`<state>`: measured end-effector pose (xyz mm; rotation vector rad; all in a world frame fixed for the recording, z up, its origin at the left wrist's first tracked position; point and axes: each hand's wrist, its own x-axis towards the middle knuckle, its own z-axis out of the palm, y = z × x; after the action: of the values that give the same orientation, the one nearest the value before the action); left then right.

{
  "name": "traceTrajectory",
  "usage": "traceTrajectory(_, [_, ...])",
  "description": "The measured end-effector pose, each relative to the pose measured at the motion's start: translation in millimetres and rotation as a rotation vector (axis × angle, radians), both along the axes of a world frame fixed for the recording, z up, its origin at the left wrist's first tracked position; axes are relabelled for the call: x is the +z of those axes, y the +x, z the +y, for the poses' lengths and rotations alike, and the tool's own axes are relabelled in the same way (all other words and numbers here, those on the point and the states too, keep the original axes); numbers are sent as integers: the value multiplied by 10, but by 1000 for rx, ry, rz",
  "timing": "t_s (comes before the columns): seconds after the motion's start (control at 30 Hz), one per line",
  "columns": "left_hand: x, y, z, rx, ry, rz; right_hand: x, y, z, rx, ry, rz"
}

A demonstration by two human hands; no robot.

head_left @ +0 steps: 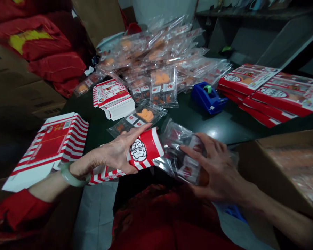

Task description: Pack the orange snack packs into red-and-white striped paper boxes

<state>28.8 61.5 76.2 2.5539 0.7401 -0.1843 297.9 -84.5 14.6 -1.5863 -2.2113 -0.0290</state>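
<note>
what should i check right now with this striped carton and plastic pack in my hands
Left hand gripping the red-and-white striped carton: ok
Right hand gripping the clear plastic pack: ok
Seal of the pack: cannot tell, fingers and glare hide it
Pack inside the carton: not ok, it sits outside, at the carton's end
Blue tape dispenser on the table, in view: ok

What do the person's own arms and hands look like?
The left hand and right hand are bare, ungloved. A pale green bangle circles the left wrist, and a red sleeve ends partway along the left forearm. The right forearm shows no sleeve.
</note>
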Motion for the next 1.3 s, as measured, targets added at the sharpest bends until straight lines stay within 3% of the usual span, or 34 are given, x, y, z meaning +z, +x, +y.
traceTrajectory(0.27, [-200, -111, -236, -58, 71, 110, -12, -83, -27, 192, -229, 117])
traceTrajectory(0.5, [-234, -230, -199, -16, 128, 82, -133, -214, 17, 137, -15, 32])
traceTrajectory(0.63, [-265, -271, -163, 1, 132, 105, -272, -215, 70, 163, -6, 54])
traceTrajectory(0.77, [-299, -278, -163, -24, 142, 117, -451, -249, 143, 194, -78, 130])
traceTrajectory(0.93, [-305, -258, -196, -40, 131, 168, -617, -412, 335, 78, -67, 435])
traceTrajectory(1.03, [-332, -259, -211, -41, 132, 177, -582, -489, 464, 97, -63, 532])
traceTrajectory(1.2, [-450, -304, -245, -79, 173, 164, -433, -538, 512, 156, -245, 407])
traceTrajectory(1.3, [-518, -351, -280, -108, 196, 153, -432, -582, 465, 214, -327, 346])
